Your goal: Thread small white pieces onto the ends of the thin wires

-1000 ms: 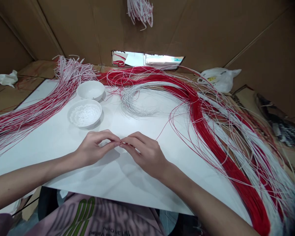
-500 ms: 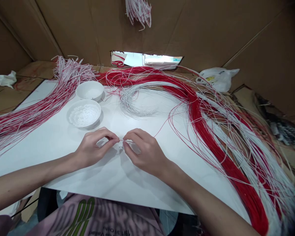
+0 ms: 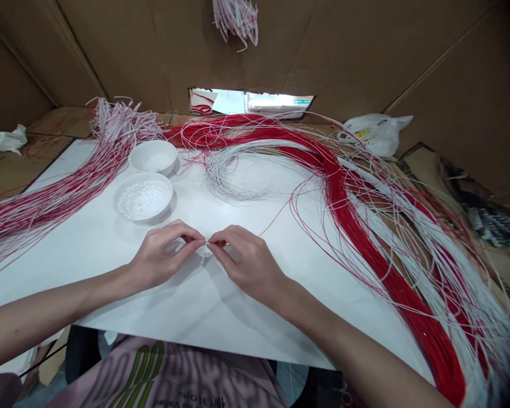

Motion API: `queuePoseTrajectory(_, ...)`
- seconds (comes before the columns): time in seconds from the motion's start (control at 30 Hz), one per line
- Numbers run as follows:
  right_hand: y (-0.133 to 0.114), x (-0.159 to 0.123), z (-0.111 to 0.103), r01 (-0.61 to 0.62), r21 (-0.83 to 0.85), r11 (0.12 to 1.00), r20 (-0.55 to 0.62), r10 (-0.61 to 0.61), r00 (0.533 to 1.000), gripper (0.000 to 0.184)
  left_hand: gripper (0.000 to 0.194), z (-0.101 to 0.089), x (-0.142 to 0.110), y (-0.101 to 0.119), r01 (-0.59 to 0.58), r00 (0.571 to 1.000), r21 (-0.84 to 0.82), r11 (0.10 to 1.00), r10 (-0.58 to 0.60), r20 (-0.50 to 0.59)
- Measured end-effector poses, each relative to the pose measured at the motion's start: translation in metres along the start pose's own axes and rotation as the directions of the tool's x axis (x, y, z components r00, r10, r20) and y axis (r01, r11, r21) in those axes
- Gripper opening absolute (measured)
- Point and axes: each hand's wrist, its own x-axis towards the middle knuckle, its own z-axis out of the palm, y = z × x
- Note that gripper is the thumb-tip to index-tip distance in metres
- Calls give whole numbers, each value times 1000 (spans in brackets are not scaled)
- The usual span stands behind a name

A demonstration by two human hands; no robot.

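A thin red wire [image 3: 238,238] is held up just above the desk [image 3: 204,323], in the middle, between the left hand [image 3: 164,255] and the right hand [image 3: 249,263]. The fingers of both hands are bent and pinched tight, and their tips nearly touch. The wire is gripped by the right fingers [image 3: 221,243], and it seems to be gripped by the left fingers [image 3: 191,238] too. From the right hand, the long end of the wire is run out to the side and up over the desk. A small white bit [image 3: 206,253] is seen at the pinch, but it is too small to be told well.

Two white bowls are placed near the left hand, as if to be reached with ease. Small white beads [image 3: 143,199] are held in the front bowl [image 3: 143,175], and the back bowl [image 3: 153,141] is behind it. A big bunch of red wires [image 3: 391,266] is laid in a long curve on the right, and a bunch of red and white wires [image 3: 38,221] is laid on the left. They seem to be spread out so that the middle of the desk is left open for the hands. A ring of pale wires [image 3: 229,175] is lying between the bowls and the red bunch.
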Motion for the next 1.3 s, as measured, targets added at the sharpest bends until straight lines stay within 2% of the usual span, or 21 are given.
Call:
queuePoseTrajectory(0.1,3,0,-1,-62,14,998,8,62,998,10,11,-1,1,-1,14,999,85,996,-18,49)
queuePoseTrajectory(0.27,5,3,-6,-108,-27,994,-37,107,994,7,11,0,1,-6,-139,978,236,962,95,188)
queuePoseTrajectory(0.53,3,5,-7,-83,-34,996,-76,80,994,6,10,6,-1,-9,-122,986,199,972,95,140)
queuePoseTrajectory(0.67,1,4,-8,-76,-34,997,-67,74,995,7,12,4,1,-10,-95,985,175,980,66,161)
queuePoseTrajectory(0.73,0,4,-9,-73,-8,997,-51,72,996,7,11,2,3,-8,-9,988,109,994,-8,152)
queuePoseTrajectory(0.8,-2,4,-8,-70,39,997,-33,72,997,7,10,-1,4,-5,135,983,-24,991,-131,128)
queuePoseTrajectory(0.87,-4,4,-8,-59,95,994,-25,61,998,5,11,-4,6,-1,267,961,-195,944,-244,131)
queuePoseTrajectory(0.93,-6,3,-7,-30,148,989,-37,35,999,6,11,-6,6,2,342,939,-345,874,-304,161)
queuePoseTrajectory(1.03,-8,2,-5,27,201,979,-78,-12,997,9,10,-8,7,4,381,924,-469,796,-333,186)
queuePoseTrajectory(1.3,-11,2,-3,80,202,976,-138,-52,989,12,9,-7,4,-2,383,924,-559,735,-308,228)
